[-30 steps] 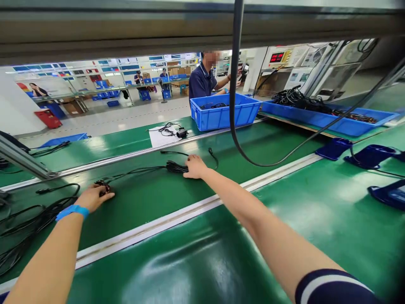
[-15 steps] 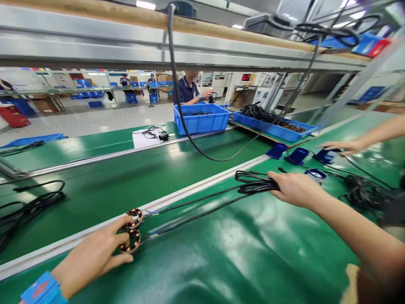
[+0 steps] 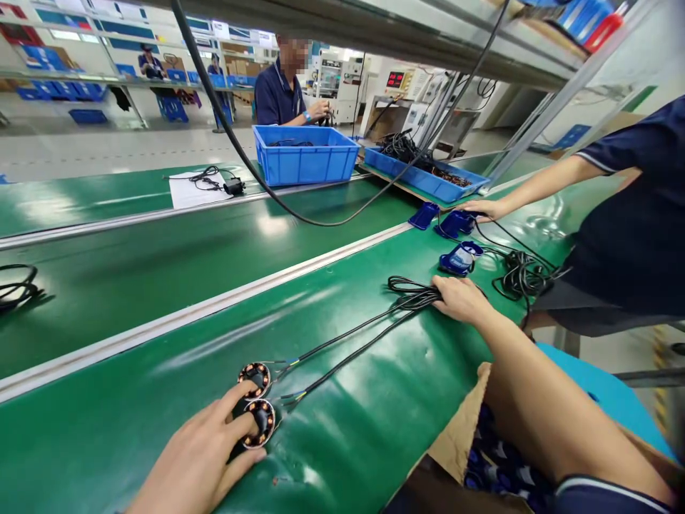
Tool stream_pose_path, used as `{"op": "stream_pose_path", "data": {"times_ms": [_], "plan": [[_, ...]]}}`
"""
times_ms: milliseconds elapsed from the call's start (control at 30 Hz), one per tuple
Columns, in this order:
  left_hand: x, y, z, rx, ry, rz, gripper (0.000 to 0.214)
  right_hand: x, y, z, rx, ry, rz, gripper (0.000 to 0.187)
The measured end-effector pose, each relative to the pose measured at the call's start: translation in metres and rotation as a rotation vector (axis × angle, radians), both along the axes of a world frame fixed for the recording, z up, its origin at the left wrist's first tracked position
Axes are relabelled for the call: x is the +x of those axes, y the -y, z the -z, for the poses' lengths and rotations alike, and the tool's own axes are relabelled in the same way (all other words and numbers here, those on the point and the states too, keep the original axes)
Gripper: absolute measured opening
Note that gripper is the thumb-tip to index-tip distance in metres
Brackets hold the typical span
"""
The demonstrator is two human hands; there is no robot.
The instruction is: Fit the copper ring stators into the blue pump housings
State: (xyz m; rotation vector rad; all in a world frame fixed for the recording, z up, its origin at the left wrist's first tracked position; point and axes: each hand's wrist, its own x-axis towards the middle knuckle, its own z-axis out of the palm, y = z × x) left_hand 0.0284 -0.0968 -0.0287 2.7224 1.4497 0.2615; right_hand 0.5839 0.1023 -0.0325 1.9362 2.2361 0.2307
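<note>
My left hand [image 3: 206, 446] is at the lower left, with two fingertips set into two ring-shaped motor stators [image 3: 260, 422] wound with copper, and the thumb beside the nearer one. From the stators, thin coloured wires lead into two black cables [image 3: 342, 332]. These run to a looped bundle of black cable [image 3: 414, 294], which my right hand [image 3: 461, 298] grips with fingers wrapped round it, just over the green mat. Beyond my right hand lies a blue plastic housing [image 3: 460, 258] with a white label.
A co-worker's hand [image 3: 484, 208] touches another blue housing [image 3: 454, 224] at the right. Black cables [image 3: 521, 275] lie coiled there. Blue bins [image 3: 305, 160] stand across the bench. A hanging cable [image 3: 235, 143] loops in front. An open cardboard box [image 3: 460, 439] with blue parts is below my right arm.
The view has turned down and to the right. The stators and cable bundle now lie nearer me, off the white rail. The co-worker's hand has moved to a housing farther left.
</note>
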Motion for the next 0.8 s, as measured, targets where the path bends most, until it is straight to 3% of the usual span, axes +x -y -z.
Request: {"op": "stream_pose_path", "data": {"times_ms": [133, 233, 300, 367, 467, 567, 633, 700, 800], "plan": [[0.0, 0.0, 0.0, 0.034, -0.008, 0.015, 0.03, 0.012, -0.014, 0.01, -0.065, -0.144, 0.001, 0.038], [-0.001, -0.001, -0.002, 0.052, 0.03, 0.033, 0.031, 0.022, -0.013, -0.007, -0.169, -0.208, 0.011, 0.073], [0.0, -0.001, -0.005, 0.043, 0.064, 0.035, 0.032, 0.011, -0.003, -0.025, -0.197, -0.321, -0.023, 0.096], [0.002, -0.001, -0.009, 0.043, 0.108, 0.012, 0.031, -0.025, 0.012, -0.043, -0.151, -0.577, -0.122, 0.089], [0.011, -0.006, -0.015, 0.097, 0.228, -0.047, 0.024, -0.114, 0.039, -0.061, -0.056, -0.97, -0.313, 0.041], [0.025, -0.018, -0.016, 0.103, 0.309, -0.072, 0.023, -0.207, 0.053, -0.058, -0.293, -1.072, -0.622, 0.028], [0.034, -0.027, -0.014, 0.073, 0.307, -0.083, 0.026, -0.251, 0.053, -0.047, -0.483, -0.992, -0.774, 0.034], [0.041, -0.033, -0.011, 0.057, 0.307, -0.099, 0.031, -0.276, 0.05, -0.033, -0.647, -0.917, -0.826, 0.037], [0.044, -0.037, -0.006, 0.039, 0.358, -0.133, 0.032, -0.286, 0.044, -0.016, -0.797, -1.029, -0.77, 0.02]]}}
